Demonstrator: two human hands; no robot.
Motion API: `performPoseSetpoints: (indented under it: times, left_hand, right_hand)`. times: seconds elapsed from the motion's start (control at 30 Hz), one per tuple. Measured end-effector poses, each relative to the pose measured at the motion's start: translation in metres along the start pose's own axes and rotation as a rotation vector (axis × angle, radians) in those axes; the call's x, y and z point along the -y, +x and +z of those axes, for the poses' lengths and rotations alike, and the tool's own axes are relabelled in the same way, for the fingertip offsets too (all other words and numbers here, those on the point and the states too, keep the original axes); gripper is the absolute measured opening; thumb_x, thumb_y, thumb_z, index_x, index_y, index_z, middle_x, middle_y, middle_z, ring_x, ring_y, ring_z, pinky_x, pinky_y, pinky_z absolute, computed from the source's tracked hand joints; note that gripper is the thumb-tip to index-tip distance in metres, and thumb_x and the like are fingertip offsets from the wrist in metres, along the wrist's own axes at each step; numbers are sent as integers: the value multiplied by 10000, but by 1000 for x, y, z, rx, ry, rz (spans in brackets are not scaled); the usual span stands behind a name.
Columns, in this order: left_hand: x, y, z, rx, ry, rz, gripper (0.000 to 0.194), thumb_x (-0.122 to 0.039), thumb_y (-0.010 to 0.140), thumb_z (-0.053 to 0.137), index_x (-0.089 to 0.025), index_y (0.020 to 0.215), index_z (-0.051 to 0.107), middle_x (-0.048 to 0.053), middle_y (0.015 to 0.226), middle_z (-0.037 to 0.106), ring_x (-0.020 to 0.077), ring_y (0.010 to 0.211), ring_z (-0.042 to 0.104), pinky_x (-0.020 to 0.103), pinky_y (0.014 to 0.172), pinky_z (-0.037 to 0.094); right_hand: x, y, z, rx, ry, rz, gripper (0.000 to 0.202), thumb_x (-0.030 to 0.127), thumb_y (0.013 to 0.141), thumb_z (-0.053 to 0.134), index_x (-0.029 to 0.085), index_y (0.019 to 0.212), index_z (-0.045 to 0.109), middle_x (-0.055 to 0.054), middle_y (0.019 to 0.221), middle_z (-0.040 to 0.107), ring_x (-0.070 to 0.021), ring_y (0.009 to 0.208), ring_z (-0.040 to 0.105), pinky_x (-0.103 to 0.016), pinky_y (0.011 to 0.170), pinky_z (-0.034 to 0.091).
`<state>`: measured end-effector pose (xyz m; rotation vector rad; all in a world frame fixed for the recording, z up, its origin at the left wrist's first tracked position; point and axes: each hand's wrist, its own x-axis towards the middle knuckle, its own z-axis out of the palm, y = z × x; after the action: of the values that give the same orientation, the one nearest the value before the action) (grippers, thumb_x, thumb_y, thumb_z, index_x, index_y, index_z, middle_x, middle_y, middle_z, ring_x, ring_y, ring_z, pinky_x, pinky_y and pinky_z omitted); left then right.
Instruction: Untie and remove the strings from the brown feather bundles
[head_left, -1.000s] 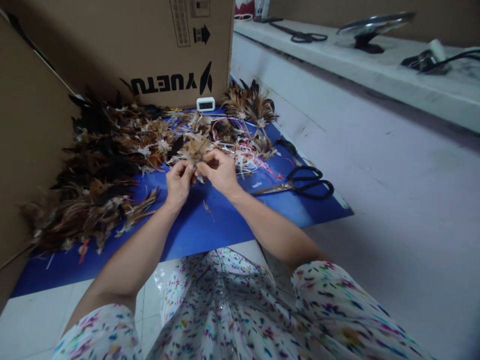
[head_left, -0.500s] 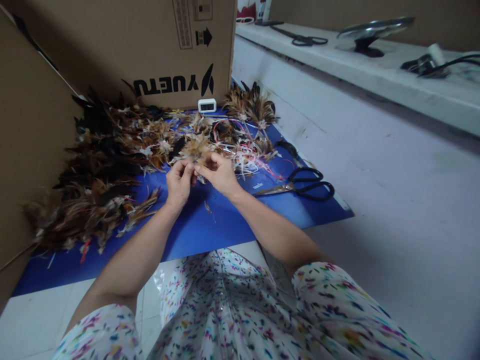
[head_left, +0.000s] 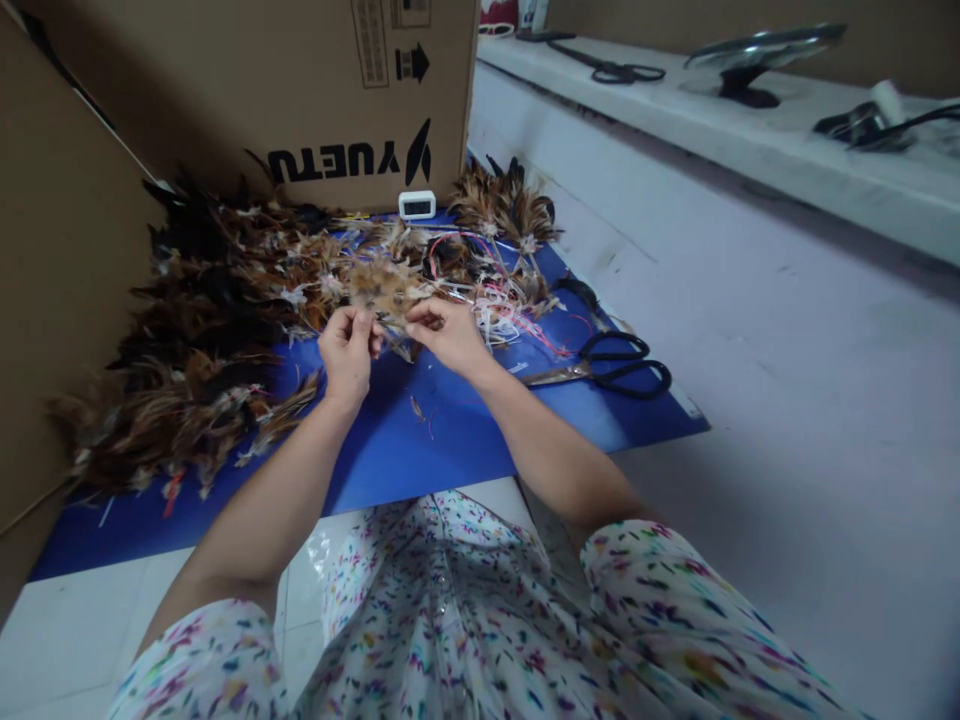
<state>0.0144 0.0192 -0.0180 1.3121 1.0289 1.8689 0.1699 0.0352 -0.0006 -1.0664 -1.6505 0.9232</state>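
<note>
Over the blue board [head_left: 427, 455], my left hand [head_left: 348, 350] is closed, thumb against the forefinger, on the base of a light brown feather tuft [head_left: 384, 284]. The tuft is smeared by motion and fans out above the fingertips. To its right, my right hand [head_left: 451, 338] is closed in a loose pinch near the lower right of the tuft; anything between those fingertips is too small to tell. A small gap separates the two hands. White and pink strings [head_left: 501, 312] lie just past my right hand. Black-handled scissors [head_left: 611, 367] rest at the right.
Bunches of brown and black feathers [head_left: 202, 370] cover the board's left and back. A small white digital clock [head_left: 417, 205] stands before a large cardboard box [head_left: 225, 80]. Along the right runs a wall with a ledge [head_left: 675, 115], bearing another pair of scissors [head_left: 619, 73].
My hands have moved apart, the left one leftward and the right one slightly rightward. The tuft has shifted left and up with my left hand. The view has tilted slightly.
</note>
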Motion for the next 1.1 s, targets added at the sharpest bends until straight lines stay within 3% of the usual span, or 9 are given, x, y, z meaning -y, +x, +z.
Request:
performPoseSetpoints:
  times: [0.13, 0.3, 0.57, 0.87, 1.1]
  left_hand:
    - [2, 7, -1, -69, -75, -33, 494, -606, 739, 782, -187, 704, 521, -52, 572, 575, 43, 405, 456, 160, 372, 334]
    - [1, 8, -1, -86, -103, -70, 475, -564, 743, 799, -189, 704, 512, -51, 569, 579, 43, 396, 457, 160, 356, 328]
    - [0, 7, 0, -99, -98, -95, 449, -535, 757, 800, -187, 704, 521, -52, 565, 583, 39, 393, 459, 156, 354, 334]
    - [2, 9, -2, -99, -72, -104, 410, -493, 800, 777, -185, 711, 522, -54, 569, 573, 36, 398, 453, 155, 363, 334]
    - [3, 12, -5, -128, -95, -101, 381, -456, 822, 766, -191, 722, 511, -59, 580, 557, 35, 398, 455, 156, 359, 327]
  right_hand:
    - [-1, -5, -4, 142, -408, -35, 94, 120, 828, 639, 155, 844, 725, -19, 801, 700, -132, 739, 613, -266, 733, 438]
    - [4, -14, 3, 325, -733, -36, 106, 245, 887, 681, 158, 913, 735, -93, 989, 719, -203, 910, 657, -299, 779, 435]
    - [7, -15, 7, 440, -894, -36, 205, 186, 970, 513, 135, 1011, 708, -148, 1111, 720, -267, 1023, 685, -334, 804, 443]
    - [10, -15, 4, 419, -783, -55, 179, 141, 944, 511, 131, 953, 689, -135, 1059, 723, -213, 957, 672, -295, 813, 432]
    - [3, -11, -4, 252, -403, -42, 111, 114, 835, 617, 174, 742, 606, 9, 692, 639, -121, 687, 599, -251, 711, 436]
